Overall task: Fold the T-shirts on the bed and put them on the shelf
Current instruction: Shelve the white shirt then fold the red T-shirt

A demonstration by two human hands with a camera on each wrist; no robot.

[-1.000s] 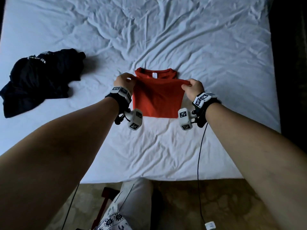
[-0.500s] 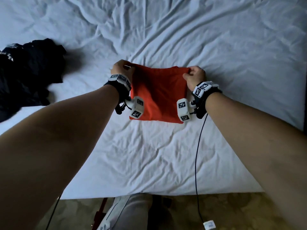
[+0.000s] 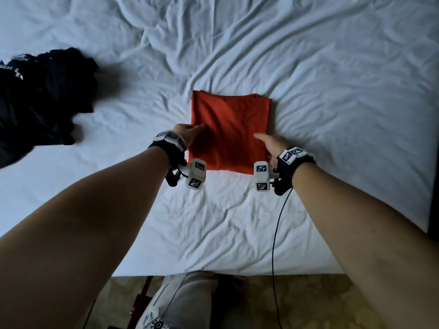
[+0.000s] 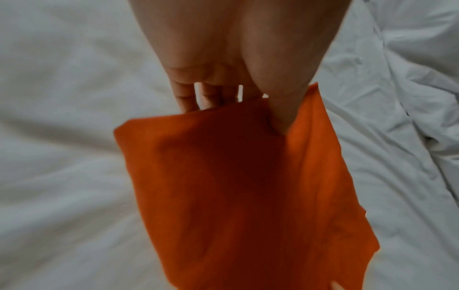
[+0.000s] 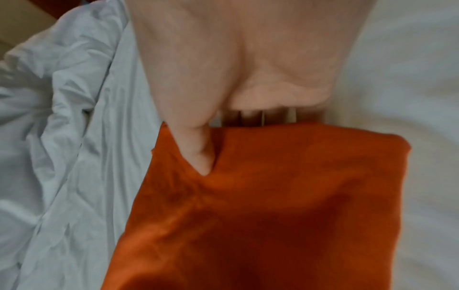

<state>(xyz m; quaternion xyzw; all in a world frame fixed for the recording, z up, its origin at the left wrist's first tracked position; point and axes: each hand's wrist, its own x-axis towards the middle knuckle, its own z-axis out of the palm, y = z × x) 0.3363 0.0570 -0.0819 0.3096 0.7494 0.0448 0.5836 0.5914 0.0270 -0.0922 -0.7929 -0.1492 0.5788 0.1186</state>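
Two hands | left hand [image 3: 187, 134], right hand [image 3: 270, 144] pinch folded square orange T-shirt [image 3: 230, 129] | rumpled white sheet [image 3: 332, 91]

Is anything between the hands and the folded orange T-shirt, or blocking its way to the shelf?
Nothing is between them: the left hand and right hand already hold the folded orange T-shirt, thumbs on top, fingers slipped underneath. No shelf shows in any view, so that path cannot be judged.

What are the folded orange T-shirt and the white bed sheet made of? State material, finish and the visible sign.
Folded orange T-shirt: seems a soft matte knit, likely cotton jersey; it lies limp, without sheen, dimpling under the thumbs. White bed sheet: seems thin woven cotton or blend, matte; it holds sharp, fine creases. Fibre cannot be confirmed.
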